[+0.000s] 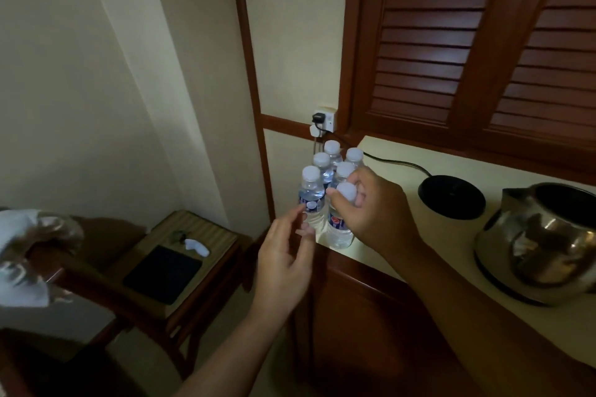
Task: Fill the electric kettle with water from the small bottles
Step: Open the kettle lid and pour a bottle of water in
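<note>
Since the right hand (371,206) already pinches the cap of the front bottle (340,226), at 9 o'clock of the kettle (541,242), bring the left hand (283,255), fingers spread and empty, around its body before twisting. Five more bottles (332,158) crowd behind; lift clear first. Cream countertop (419,255), black base (451,195) at 12, louvred doors (467,42) above.

White caps and blue labels with a red-and-white mark are seen on the clear bottles (339,222), the desk (419,245) is topped in pale cream over red-brown wood, the kettle (545,235) is shown in mirrored silver, its base (451,195) in black, and the shutters (451,42) at one o'clock in dark red-brown slats.
</note>
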